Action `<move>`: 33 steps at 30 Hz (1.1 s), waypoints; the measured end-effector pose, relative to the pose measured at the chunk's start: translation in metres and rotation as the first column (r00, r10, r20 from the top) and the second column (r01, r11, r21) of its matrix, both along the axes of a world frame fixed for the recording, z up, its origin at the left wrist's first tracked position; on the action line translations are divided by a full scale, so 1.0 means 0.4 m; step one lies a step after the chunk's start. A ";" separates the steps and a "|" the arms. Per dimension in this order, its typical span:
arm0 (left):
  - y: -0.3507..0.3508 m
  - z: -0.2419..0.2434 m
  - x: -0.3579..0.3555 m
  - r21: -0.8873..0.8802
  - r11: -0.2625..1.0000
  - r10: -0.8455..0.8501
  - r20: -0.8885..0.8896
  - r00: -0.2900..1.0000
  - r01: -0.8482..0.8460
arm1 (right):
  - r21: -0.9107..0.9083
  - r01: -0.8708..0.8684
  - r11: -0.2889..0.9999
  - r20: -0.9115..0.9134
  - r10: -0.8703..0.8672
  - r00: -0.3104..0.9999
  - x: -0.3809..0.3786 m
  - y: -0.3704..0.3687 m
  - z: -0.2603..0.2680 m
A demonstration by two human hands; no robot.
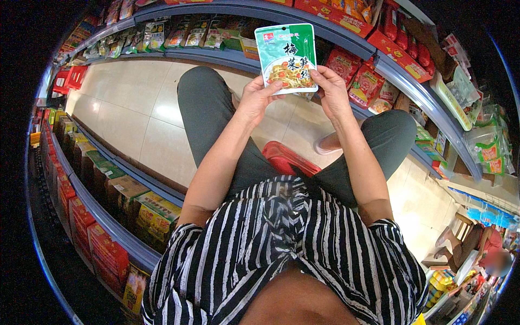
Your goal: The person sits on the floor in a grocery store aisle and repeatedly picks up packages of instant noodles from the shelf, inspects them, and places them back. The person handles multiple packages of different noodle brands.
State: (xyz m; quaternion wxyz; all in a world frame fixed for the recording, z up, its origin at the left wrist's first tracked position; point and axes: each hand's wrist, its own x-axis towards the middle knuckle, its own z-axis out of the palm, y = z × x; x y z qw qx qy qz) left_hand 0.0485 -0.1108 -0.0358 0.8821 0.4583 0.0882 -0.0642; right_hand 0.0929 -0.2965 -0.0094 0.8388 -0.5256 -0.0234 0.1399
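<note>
A green and white food pouch (286, 61) is held upright in front of me, its printed face towards the camera. It bears large dark writing and a picture of shredded vegetables with red pieces; a small hang hole sits near its top edge. My left hand (258, 96) pinches the lower left corner, thumb on the front. On the lower right edge my right hand (330, 89) grips it the same way, with the other fingers mostly hidden behind. Beyond the pouch runs a low shelf (235, 61) of packaged foods.
I sit on a red plastic stool (288, 158) above a tiled floor (126, 97). Red food packets (365, 85) stand on the shelf at right. Boxed goods (152, 215) line the shelving at left. Another person (467, 243) sits at the lower right. Red baskets (73, 79) are far left.
</note>
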 end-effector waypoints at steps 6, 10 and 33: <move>-0.002 0.000 0.000 0.005 1.000 0.006 -0.013 1.000 -0.005 | 0.004 -0.019 1.000 -0.034 0.019 0.999 0.002 -0.003 -0.006; 0.000 -0.004 0.002 -0.009 1.000 0.001 -0.010 1.000 -0.001 | 0.001 -0.009 1.000 -0.020 0.009 1.000 0.000 0.000 -0.001; -0.004 -0.016 0.012 0.000 1.000 0.003 -0.093 0.996 -0.003 | -0.132 -0.026 0.991 -0.080 0.015 0.997 0.007 0.001 -0.046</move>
